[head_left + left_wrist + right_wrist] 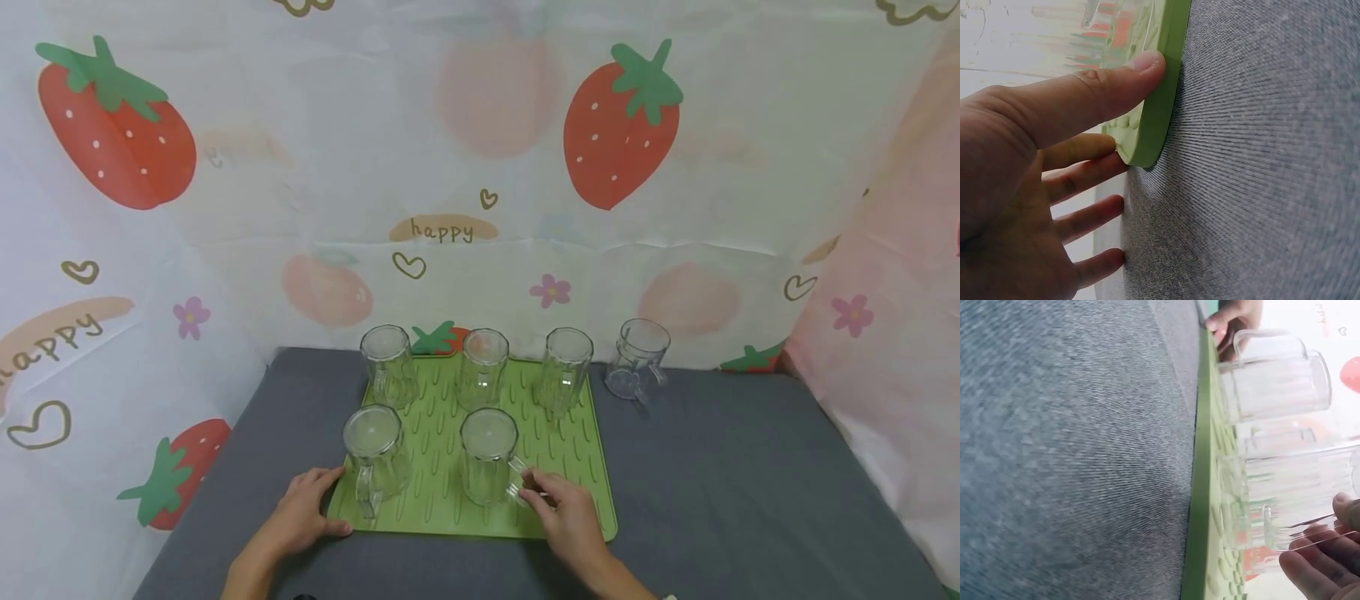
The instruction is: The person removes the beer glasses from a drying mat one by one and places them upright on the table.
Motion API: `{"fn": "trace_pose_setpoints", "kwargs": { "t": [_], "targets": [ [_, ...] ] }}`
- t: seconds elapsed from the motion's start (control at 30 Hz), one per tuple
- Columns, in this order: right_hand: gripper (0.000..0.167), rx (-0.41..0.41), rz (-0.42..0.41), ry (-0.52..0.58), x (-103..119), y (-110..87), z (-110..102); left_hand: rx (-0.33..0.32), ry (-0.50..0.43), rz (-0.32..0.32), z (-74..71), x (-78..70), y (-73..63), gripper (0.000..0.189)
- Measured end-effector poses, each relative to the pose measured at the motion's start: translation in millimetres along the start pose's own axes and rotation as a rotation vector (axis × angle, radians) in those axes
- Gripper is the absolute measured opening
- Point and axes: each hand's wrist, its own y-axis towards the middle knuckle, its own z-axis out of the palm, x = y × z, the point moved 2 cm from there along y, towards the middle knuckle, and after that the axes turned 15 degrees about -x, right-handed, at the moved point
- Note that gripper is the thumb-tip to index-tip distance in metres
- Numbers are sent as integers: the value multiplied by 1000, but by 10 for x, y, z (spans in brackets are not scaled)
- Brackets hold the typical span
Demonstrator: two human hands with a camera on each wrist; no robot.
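A clear glass mug (487, 467) stands upside down at the front middle of a green drying mat (431, 508). My right hand (566, 512) pinches its handle between thumb and fingers, as the right wrist view also shows with the mug (1297, 481). At the mat's front left corner, my left hand (300, 512) holds the edge, thumb (1144, 62) on the front side and fingertips at the left side. Close to that hand, another upturned mug (375, 450) has its handle facing the front. Whether the right-hand mug touches the mat is hard to tell.
Along the mat's back stand three more glass mugs, left (388, 367), middle (483, 367) and right (564, 371). Off the mat, at the back right, one glass mug (637, 358) stands on the grey cloth (720, 467). A strawberry-print curtain (480, 167) encloses the back and sides.
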Motion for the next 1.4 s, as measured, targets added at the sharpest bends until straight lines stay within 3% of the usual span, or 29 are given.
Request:
{"fn": "trace_pose_setpoints", "kwargs": {
  "t": [0.63, 0.87, 1.1, 1.4],
  "targets": [
    [23, -114, -193, 35, -20, 76, -32, 14, 8, -6, -26, -20, -9, 91],
    [15, -61, -134, 6, -5, 122, -85, 22, -16, -13, -15, 2, -12, 91],
    [21, -68, -178, -5, 12, 154, -136, 31, -27, -17, -17, 5, -6, 92],
    [22, -45, -145, 0, 28, 219, -199, 34, -35, -23, -12, 24, -18, 91]
  ]
}}
